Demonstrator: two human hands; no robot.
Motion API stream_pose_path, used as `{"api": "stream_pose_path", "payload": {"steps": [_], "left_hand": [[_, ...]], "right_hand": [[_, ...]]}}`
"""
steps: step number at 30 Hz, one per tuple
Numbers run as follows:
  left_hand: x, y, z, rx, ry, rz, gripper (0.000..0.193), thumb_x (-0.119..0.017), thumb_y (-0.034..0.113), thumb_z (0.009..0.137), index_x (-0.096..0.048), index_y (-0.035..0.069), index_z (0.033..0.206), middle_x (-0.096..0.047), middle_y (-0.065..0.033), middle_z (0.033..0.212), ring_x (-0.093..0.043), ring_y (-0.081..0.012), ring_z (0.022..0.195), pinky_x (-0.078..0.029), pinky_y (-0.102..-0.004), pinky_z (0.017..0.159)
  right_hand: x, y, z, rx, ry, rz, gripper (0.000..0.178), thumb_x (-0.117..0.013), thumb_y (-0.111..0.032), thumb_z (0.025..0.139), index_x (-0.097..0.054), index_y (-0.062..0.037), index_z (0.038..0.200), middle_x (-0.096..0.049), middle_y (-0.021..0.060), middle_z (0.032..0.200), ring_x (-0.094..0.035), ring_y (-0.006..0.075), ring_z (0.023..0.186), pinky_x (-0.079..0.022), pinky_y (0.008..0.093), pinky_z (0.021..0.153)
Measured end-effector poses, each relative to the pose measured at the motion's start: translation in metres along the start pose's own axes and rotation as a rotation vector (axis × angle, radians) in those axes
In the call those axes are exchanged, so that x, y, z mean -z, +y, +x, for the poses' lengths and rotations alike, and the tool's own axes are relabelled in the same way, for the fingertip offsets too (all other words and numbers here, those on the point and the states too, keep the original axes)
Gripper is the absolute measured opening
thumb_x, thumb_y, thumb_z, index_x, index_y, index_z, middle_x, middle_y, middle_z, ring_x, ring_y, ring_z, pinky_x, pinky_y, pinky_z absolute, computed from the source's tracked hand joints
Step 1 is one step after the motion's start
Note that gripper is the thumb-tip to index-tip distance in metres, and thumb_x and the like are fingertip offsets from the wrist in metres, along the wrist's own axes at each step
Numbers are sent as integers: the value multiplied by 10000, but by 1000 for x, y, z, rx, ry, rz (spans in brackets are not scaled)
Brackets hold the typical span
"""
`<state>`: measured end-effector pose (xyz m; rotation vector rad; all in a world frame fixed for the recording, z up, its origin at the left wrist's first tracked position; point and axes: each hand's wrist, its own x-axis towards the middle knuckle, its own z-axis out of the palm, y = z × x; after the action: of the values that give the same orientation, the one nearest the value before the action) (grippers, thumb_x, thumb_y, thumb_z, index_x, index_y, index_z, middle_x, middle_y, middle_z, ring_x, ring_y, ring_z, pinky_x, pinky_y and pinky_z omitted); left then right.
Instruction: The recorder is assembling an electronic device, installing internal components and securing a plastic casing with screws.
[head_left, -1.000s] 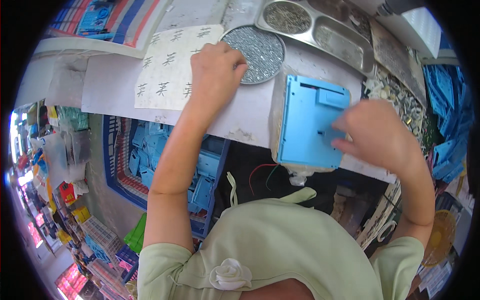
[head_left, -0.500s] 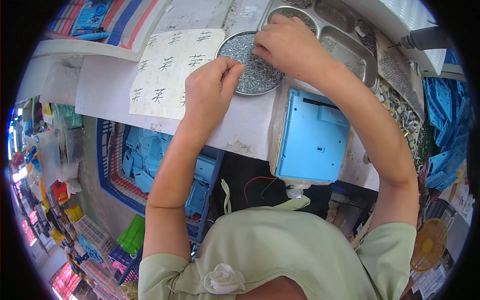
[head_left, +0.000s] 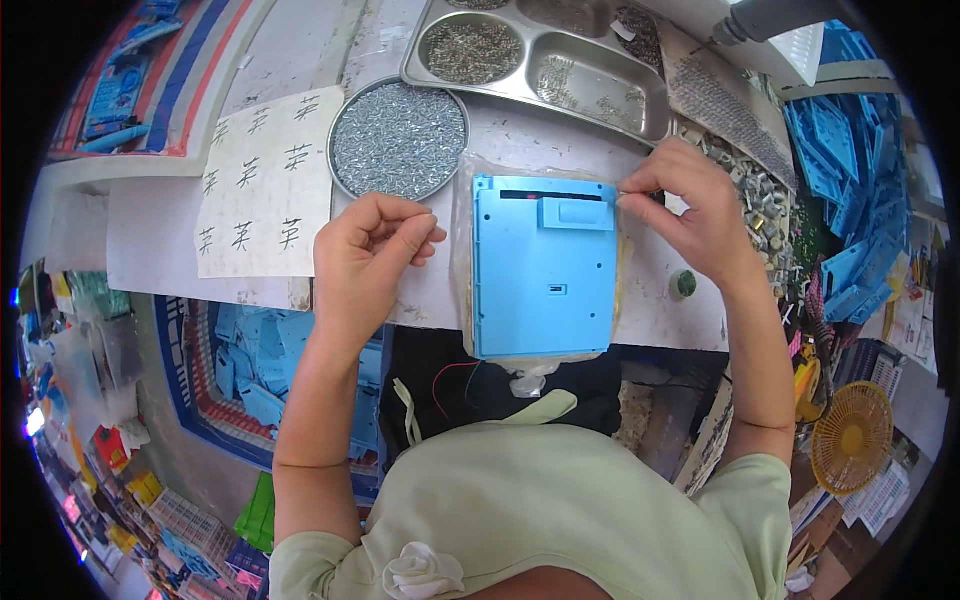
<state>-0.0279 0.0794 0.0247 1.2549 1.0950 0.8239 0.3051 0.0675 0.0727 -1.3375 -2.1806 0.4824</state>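
A flat blue plastic casing (head_left: 530, 285) with a slot and a raised block near its far edge lies in front of me, on a pad wrapped in clear film. At its far right corner, my right hand (head_left: 690, 205) has thumb and forefinger pinched together; whatever is between them is too small to name. My left hand (head_left: 372, 255) hovers left of the casing with its fingertips pressed together, and what they hold is hidden. Just beyond it stands a round metal dish (head_left: 333, 160) full of small silvery screws (head_left: 400, 140).
A compartmented metal tray (head_left: 530, 60) holds small hardware at the back. A power screwdriver (head_left: 765, 20) hangs far right, above loose metal parts (head_left: 765, 225) and stacked blue casings (head_left: 845, 170). A marked paper sheet (head_left: 265, 190) lies left; below is a blue crate (head_left: 200, 425).
Both hands have left the screw dish. My right hand has come to the casing's far right corner, and the left has drawn back toward me. The whole view has shifted.
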Motion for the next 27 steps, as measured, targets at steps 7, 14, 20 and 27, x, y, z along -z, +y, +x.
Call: {"api": "stream_pose_path", "payload": {"steps": [7,14,20,27], "left_hand": [[-48,41,-4,-116,-174,91,100,-740,70,930,-750,-26,957,-740,-56,874,-663,-81,787,-535,-238,712],[-53,42,-6,25,-218,58,109,-752,60,920,-748,-36,972,-737,-43,913,-647,-60,806,-533,-230,717],[-53,30,-13,21,-171,8,102,-749,48,910,-739,-24,981,-715,-6,880,-617,-39,780,-506,-216,673],[-12,17,23,-481,-33,591,59,-748,53,852,-748,29,905,-673,-34,762,-538,-106,612,-440,-254,559]], "right_hand": [[-13,-49,21,299,64,-82,205,-820,-67,678,-671,-54,817,-631,50,773,-601,253,760,-480,366,654],[-25,-64,18,402,82,-215,230,-778,-102,633,-652,-51,818,-599,37,772,-581,245,743,-473,373,645],[-32,-69,11,342,105,-116,182,-771,-61,679,-659,-41,821,-610,61,773,-585,266,747,-480,373,644],[-23,-25,-22,-456,265,461,138,-727,-38,934,-733,32,1053,-737,80,928,-666,146,835,-523,287,777]]}}
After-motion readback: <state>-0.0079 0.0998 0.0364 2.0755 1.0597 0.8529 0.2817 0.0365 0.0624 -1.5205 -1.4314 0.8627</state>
